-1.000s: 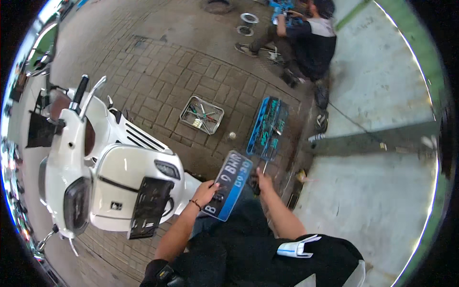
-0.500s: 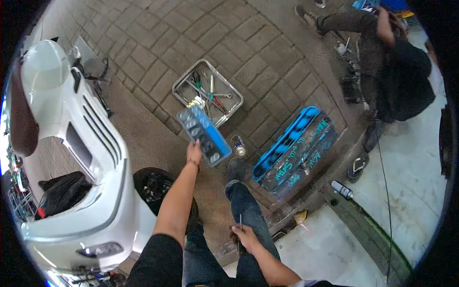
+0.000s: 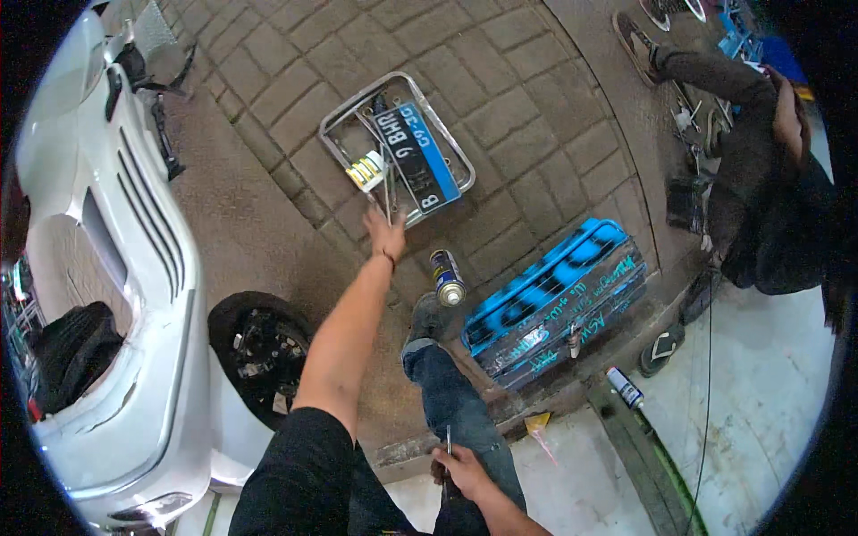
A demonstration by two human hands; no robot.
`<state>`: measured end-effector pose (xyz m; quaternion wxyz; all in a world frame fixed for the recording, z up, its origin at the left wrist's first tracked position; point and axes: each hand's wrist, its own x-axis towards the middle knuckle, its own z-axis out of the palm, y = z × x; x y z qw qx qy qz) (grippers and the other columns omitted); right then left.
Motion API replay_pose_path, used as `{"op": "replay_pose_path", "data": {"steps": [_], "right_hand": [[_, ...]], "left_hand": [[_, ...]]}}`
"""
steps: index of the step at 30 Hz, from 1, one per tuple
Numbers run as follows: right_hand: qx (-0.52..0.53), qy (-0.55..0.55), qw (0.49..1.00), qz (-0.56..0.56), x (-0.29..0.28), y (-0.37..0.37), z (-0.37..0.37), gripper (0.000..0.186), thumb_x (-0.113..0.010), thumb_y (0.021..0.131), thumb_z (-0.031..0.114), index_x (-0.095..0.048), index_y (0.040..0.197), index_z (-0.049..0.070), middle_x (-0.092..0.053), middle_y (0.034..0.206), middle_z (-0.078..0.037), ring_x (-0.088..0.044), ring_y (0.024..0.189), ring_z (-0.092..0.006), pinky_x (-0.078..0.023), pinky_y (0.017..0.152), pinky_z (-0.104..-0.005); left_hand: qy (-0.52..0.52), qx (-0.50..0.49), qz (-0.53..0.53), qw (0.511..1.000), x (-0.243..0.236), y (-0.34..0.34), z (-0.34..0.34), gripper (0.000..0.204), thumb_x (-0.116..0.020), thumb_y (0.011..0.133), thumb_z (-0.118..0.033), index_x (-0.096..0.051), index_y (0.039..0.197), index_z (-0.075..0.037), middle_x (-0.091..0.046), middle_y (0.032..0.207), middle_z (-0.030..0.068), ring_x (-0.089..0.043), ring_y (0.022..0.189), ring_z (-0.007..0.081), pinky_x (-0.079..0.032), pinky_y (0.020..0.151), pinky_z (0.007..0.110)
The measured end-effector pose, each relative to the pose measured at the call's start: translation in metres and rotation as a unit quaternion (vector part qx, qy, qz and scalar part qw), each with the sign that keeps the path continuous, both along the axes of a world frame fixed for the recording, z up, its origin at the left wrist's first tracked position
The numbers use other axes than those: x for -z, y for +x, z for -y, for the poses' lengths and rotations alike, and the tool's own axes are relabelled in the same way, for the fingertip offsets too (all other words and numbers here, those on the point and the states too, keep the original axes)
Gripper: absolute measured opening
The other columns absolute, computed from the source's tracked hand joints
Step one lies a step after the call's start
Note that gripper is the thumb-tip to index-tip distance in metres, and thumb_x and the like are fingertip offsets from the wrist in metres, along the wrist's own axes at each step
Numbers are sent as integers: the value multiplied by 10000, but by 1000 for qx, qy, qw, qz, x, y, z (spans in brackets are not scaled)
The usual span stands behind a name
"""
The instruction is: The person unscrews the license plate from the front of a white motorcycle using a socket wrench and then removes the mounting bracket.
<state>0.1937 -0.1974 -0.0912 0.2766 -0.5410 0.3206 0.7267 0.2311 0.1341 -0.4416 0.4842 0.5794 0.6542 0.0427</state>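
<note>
At the left edge stands a white scooter, dark slots along its panel, with a black wheel beside it. In the upper middle, a metal tray holds tools and a small white box with yellow stripes, its print too small to read. The left hand is at the tray's lower edge, fingers extended; whether they grip anything cannot be told. The number plate lies slanted over the tray's right half: black with a blue band, its pale characters large and legible, running from lower right to upper left. Below it is a dark-labelled spray can. At lower centre, the right hand is closed around a screwdriver, its thin shaft upward. Right of centre sits a blue-and-black toolbox, handwritten across in turquoise. Further right lies another can, labelled blue and white; a co-worker in dark clothes occupies the upper right.
</note>
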Motion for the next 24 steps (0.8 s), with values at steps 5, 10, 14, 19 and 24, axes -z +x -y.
{"op": "replay_pose_path", "data": {"steps": [5, 10, 14, 19, 24], "right_hand": [[-29, 81, 990, 110, 1, -11, 3, 303, -630, 846, 187, -579, 1090, 14, -615, 964, -37, -548, 920, -151, -417, 850, -283], [-46, 81, 986, 135, 4, -18, -3, 344, -617, 827, 98, -543, 1151, 6, -605, 998, -53, -545, 937, -154, -417, 852, -269], [-139, 62, 969, 197, -15, -32, -20, 391, -628, 831, 123, -519, 1189, 10, -590, 936, -47, -525, 819, -126, -428, 716, -266], [-133, 74, 968, 201, -26, -76, -23, 167, -588, 889, 185, -582, 994, 55, -577, 764, -24, -520, 636, -127, -425, 555, -285], [-166, 153, 934, 277, -20, -142, -5, 176, -580, 910, 232, -509, 928, 72, -543, 702, -50, -542, 552, -167, -453, 466, -329]], "left_hand": [[-91, 66, -36, 993, -112, -101, 111, 731, -630, 834, -310, -293, 1399, 10, -311, 1427, 271, -285, 1324, 440, -244, 1102, 448], [-323, 92, -80, 938, -255, -209, 187, 516, -599, 868, -361, -514, 1242, -17, -606, 1115, 219, -584, 1046, 349, -436, 933, 406], [-376, 48, 9, 925, -337, -322, 246, 419, -584, 892, -333, -550, 1212, -64, -646, 1024, 174, -630, 953, 279, -499, 806, 382], [-247, -60, -36, 966, -399, -472, 287, 349, -569, 907, -280, -580, 1136, -17, -664, 870, 133, -635, 796, 213, -504, 721, 347], [-23, -228, -12, 973, -498, -548, 197, 227, -554, 918, -175, -592, 985, 38, -637, 815, 110, -582, 741, 181, -465, 677, 314]]}}
